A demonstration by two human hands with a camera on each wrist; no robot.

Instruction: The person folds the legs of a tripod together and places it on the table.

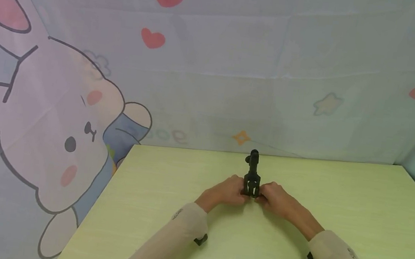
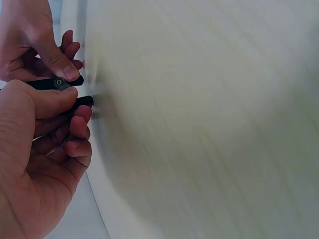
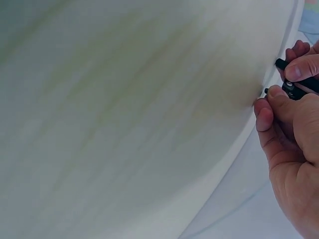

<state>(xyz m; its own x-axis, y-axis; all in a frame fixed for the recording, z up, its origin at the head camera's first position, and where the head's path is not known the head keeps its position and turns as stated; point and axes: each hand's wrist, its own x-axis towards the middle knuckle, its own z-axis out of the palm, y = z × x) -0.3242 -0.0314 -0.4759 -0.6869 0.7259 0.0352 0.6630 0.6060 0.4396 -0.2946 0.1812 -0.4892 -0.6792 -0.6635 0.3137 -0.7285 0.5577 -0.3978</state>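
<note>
A small black tripod (image 1: 252, 176) stands roughly upright over the far middle of the table, a knob on the side of its upper part. From the left, my left hand (image 1: 229, 190) pinches a lower part of it; my right hand (image 1: 276, 198) pinches the other side. In the left wrist view, thumb and fingers of the left hand (image 2: 45, 134) hold one black leg (image 2: 83, 100). The right wrist view shows the right hand (image 3: 296, 134) gripping another part near a hinge screw (image 3: 289, 84). Much of the legs is hidden by fingers.
The pale yellow-green table (image 1: 171, 172) ends at its back edge just beyond the tripod. Behind it hangs a light cloth backdrop (image 1: 219, 62) printed with hearts and a rabbit (image 1: 54, 141). Black wrist pieces (image 1: 200, 239) sit under both light sleeves.
</note>
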